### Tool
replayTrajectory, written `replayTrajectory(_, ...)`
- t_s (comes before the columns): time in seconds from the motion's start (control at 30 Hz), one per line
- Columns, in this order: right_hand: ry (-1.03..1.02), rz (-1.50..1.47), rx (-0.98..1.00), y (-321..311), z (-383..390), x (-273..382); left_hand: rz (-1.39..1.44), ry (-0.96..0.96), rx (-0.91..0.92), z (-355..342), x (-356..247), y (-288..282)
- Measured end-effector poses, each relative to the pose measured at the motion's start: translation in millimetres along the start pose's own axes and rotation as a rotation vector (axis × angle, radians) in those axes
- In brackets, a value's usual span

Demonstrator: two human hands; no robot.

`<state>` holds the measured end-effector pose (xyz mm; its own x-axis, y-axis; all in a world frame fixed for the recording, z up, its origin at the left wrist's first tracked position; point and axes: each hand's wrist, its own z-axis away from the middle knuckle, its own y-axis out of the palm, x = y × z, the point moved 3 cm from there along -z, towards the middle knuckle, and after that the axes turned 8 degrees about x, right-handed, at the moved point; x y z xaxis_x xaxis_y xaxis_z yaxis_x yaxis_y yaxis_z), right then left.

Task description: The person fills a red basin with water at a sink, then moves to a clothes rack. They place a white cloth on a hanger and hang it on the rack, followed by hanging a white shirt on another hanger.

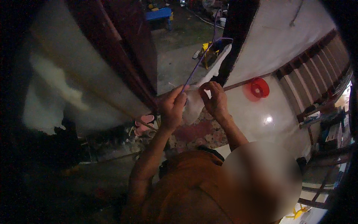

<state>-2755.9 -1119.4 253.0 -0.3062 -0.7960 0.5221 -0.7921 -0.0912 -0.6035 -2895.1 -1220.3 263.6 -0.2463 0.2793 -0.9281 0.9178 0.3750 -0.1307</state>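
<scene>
A thin purple clothes hanger point(197, 68) slants up and away in front of me, its hook at the top. My left hand point(172, 108) is closed round its near end. White cloth point(193, 109) hangs below that end, and more white fabric stretches along the hanger's lower side toward its far corner. My right hand point(215, 100) is bent over the cloth's upper edge, thumb and forefinger pinched together at it. Dim light makes the exact grip and the garment's shape hard to make out.
A dark red door point(138, 48) stands to the left of a doorway. Beyond it are a blue bench point(158, 14) and a small yellow stool point(206, 56). A red basin point(263, 89) sits on the pale floor at right, near stairs point(309, 71). Pink slippers point(144, 125) lie beside a patterned rug point(197, 134).
</scene>
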Motion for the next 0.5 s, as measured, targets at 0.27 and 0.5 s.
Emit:
replayTrajectory(0.27,0.437,-0.777,0.226,15,-17,23,-0.202,0.234,-0.123,-4,8,8)
replayTrajectory(0.5,0.259,-0.974,0.449,25,-15,34,-0.394,0.373,-0.098,-3,-26,13)
